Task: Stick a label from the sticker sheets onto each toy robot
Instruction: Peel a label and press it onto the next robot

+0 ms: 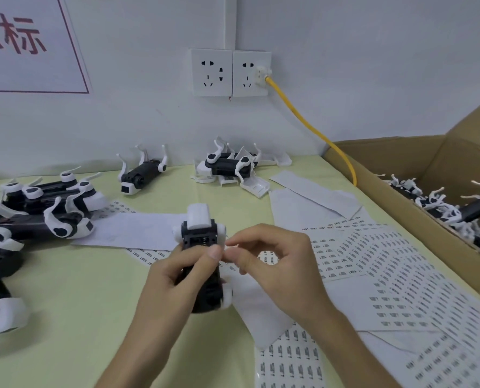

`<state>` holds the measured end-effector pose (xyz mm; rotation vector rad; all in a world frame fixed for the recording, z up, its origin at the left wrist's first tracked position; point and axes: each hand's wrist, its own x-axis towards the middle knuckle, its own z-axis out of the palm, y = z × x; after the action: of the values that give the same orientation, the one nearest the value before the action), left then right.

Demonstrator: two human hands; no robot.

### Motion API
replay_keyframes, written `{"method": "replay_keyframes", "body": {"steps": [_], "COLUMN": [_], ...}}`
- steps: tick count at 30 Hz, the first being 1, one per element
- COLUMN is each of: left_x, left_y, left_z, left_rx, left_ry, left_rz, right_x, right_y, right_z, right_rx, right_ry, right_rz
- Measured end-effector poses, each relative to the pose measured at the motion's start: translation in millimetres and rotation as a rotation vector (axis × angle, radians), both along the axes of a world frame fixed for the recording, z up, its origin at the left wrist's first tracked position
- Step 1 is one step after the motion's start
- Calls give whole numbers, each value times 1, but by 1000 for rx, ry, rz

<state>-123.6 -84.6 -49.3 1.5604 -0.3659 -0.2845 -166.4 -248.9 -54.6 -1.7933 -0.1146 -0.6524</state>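
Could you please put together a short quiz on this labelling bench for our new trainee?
1. True or false: the left hand grips the toy robot.
2. The yellow cable is plugged into: A) the left socket, B) the right socket, C) nothing.
3. What small thing does the right hand pinch beside the toy robot?

Key: 1 true; 2 B; 3 a label, as far as the blur allows.
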Motion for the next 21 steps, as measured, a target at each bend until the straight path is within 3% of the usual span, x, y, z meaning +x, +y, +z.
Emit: {"method": "replay_keyframes", "body": {"steps": [9, 21], "left_x": [7, 5], "left_y": [10, 9], "left_z": [-4, -6], "left_rx": [-32, -127], "left_ry": [24, 23], "left_rz": [-121, 83], "right_x": [-1, 0], "right_y": [-4, 8], "right_z": [4, -1], "right_rx": [-60, 43], "right_ry": [-20, 84], "right_rz": [-16, -6]}}
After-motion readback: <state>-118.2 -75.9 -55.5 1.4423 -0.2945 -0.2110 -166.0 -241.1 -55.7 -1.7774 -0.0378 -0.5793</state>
